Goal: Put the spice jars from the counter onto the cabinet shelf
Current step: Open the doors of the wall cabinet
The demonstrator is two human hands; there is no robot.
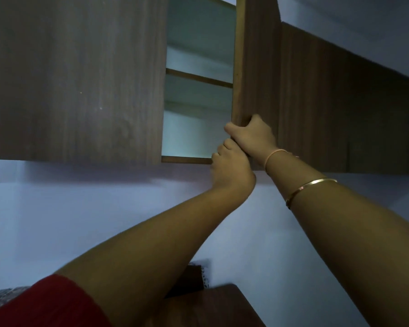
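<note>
Step in hand was access, not placing: cabinet door (255,55) stood swung partway open, no spice jars in view anywhere, so they were presumably on the counter below frame. Right hand (253,135) was clamped round the door's lower corner. Left hand (232,166) sat just under it, touching it, fingers curled at the cabinet's bottom edge; couldn't tell what, if anything, it gripped, since the angle hid the fingertips. Next move, by my read: swing the door fully clear, let go, reach down for a jar. Count: two hands, zero jars, one open door, one closed door (76,74) to the left, two shelf (198,77) edges showing inside, nothing on them that I could see.
</note>
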